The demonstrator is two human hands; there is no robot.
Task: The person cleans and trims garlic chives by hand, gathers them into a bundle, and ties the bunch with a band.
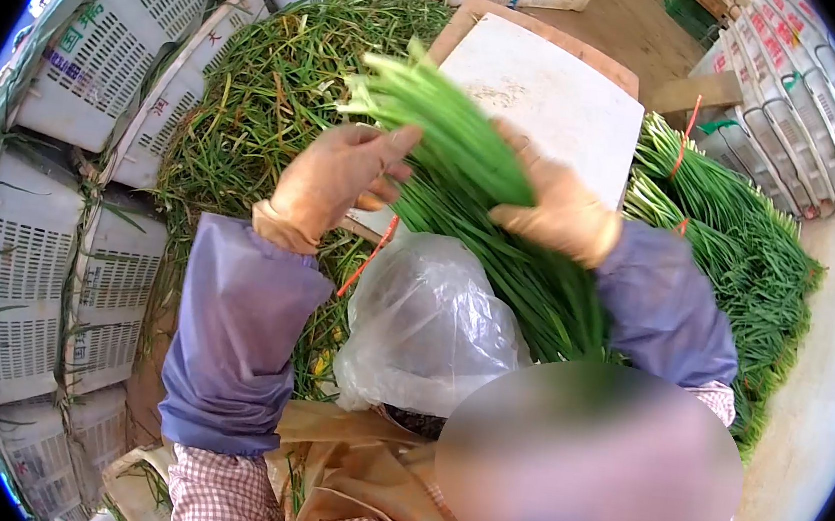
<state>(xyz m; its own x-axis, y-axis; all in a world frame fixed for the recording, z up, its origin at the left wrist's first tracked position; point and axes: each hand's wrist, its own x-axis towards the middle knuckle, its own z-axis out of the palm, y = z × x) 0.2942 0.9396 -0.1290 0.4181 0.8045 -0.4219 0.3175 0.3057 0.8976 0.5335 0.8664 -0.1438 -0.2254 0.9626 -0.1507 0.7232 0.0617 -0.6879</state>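
Brown apron (376, 478): it lies at the near side, below the plastic bag; a blurred oval hides the area to its right.
Plastic bag (431, 327): it is clear and crumpled, between the two purple sleeves (240, 324), and the long dark leaves (545, 293) are along its right side.
Red tie (368, 256): it hangs slanting, just beside the far left part of the bag.
Left hand (340, 183): it is half closed, with the fingers bent and the thumb near the index finger, beside the pale ends; whether it pinches a stalk, one cannot tell.
Right hand (553, 208): it is closed partly around the green bunch, thumb on the near side and fingers on the far side, somewhat blurred.
Green bunch (455, 129): it is in the right hand, over the near left part of the white board (564, 99), with its pale ends to the far left.
Right of the board: tied bundles (731, 240) lie beside its right edge, with red bands on them.
Left of the board: a loose heap of leaves (273, 86) spreads beyond its left edge.
Crates: white slatted ones (132, 42) stand at the left; others (799, 106) are stacked at the far right.
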